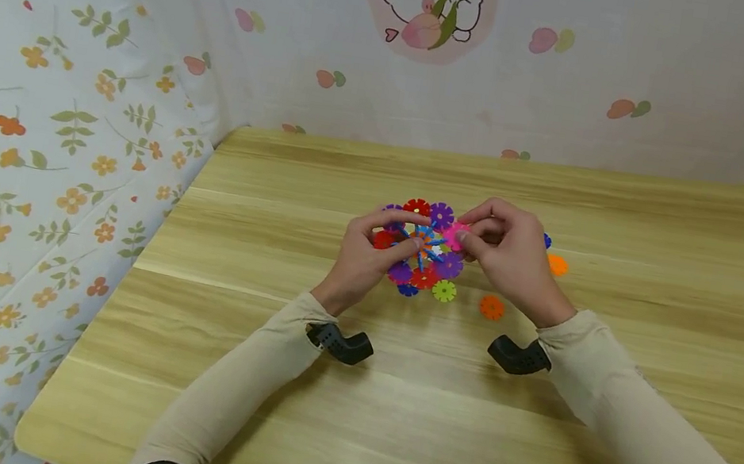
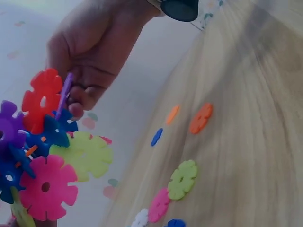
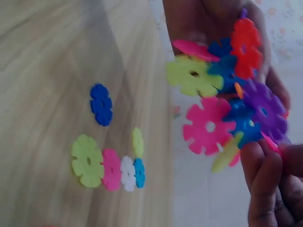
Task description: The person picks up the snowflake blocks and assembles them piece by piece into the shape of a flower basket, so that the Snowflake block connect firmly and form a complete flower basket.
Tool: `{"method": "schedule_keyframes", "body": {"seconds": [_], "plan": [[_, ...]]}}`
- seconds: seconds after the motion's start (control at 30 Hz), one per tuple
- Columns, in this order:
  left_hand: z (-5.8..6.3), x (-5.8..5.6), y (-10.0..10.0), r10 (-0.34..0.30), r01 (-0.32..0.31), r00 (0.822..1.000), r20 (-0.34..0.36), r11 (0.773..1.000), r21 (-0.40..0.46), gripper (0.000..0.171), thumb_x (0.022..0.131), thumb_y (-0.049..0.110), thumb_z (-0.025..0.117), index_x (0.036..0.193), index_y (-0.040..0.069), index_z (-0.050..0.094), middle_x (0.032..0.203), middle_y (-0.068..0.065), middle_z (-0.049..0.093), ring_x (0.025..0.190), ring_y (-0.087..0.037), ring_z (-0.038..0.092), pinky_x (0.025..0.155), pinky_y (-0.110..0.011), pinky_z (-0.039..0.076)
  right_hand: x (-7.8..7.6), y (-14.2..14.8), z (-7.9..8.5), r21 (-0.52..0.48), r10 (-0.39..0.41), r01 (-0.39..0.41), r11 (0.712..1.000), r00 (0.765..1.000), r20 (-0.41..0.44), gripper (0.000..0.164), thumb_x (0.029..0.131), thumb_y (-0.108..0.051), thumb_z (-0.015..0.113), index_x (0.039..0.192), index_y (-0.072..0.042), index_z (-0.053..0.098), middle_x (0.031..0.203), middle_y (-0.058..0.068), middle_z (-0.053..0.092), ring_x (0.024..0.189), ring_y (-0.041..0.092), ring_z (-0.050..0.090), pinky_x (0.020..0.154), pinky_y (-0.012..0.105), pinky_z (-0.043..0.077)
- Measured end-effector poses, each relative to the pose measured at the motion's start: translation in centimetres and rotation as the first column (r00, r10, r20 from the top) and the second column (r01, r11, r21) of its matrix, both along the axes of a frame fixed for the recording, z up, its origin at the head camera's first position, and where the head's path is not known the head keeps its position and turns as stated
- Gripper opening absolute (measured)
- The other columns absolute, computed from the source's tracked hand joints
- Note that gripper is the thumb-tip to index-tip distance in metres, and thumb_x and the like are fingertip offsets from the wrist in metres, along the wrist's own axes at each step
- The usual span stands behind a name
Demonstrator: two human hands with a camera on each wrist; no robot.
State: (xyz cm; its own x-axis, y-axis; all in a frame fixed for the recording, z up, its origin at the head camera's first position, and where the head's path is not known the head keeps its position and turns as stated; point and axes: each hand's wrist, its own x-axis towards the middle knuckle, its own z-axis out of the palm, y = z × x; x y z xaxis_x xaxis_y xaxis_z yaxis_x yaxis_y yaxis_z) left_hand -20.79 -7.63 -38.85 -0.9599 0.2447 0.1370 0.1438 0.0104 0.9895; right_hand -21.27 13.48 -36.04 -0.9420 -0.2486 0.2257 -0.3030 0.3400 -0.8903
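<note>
A cluster of flower-shaped interlocking discs (image 1: 424,277) in red, purple, blue, pink and lime is held up above the table. My left hand (image 1: 363,256) grips it from the left, thumb in front and index finger stretched across the top. On the right side, my right hand (image 1: 511,254) pinches a pink disc (image 1: 456,235) at the cluster's edge. The right wrist view shows this disc edge-on between thumb and fingers, right beside a purple disc (image 3: 265,111) of the cluster. Blue discs (image 3: 236,113) form its middle, with pink and lime discs slotted outward.
Loose discs lie on the wooden table (image 1: 417,415): an orange disc (image 1: 492,308) and another orange disc (image 1: 558,265) to the right, a lime disc (image 1: 444,291) below the cluster. The right wrist view adds a white disc (image 3: 128,173) and a blue disc (image 3: 101,104). A printed curtain (image 1: 286,35) hangs behind.
</note>
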Motion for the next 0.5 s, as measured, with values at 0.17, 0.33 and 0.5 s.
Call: {"method": "schedule_keyframes", "body": {"seconds": [0.17,0.33,0.5], "plan": [[-0.05,0.14,0.17,0.016,-0.016,1.000,-0.014,0.999,0.045,0.028,0.092,0.010,0.070,0.120,0.004,0.071,0.124,-0.008,0.060,0.110,-0.020,0.060,0.082,-0.033,0.062,-0.22,0.15,0.59,0.031,0.051,-0.052,0.998,0.999,0.018,0.007,0.094,0.002,0.063,0.101,0.003,0.065,0.079,0.019,0.073,0.064,0.011,0.070,0.066,0.023,0.060],[-0.44,0.47,0.38,0.019,-0.019,1.000,-0.004,1.000,0.023,0.028,0.094,0.012,0.070,0.121,0.005,0.071,0.124,-0.008,0.063,0.122,-0.025,0.052,0.084,-0.024,0.058,-0.27,0.68,0.80,0.014,0.097,-0.100,0.995,0.984,0.152,0.008,0.095,0.001,0.061,0.102,0.003,0.063,0.079,0.009,0.075,0.068,0.012,0.072,0.069,0.027,0.061],[-0.68,0.51,0.46,0.032,-0.032,0.999,-0.007,0.999,0.005,0.027,0.095,0.014,0.069,0.121,0.008,0.071,0.126,-0.008,0.062,0.121,-0.021,0.053,0.084,-0.023,0.058,0.10,0.39,0.03,-0.069,0.075,-0.065,0.996,0.985,0.158,0.011,0.094,0.001,0.064,0.103,0.006,0.062,0.077,0.004,0.075,0.066,0.012,0.071,0.070,0.031,0.063]]}}
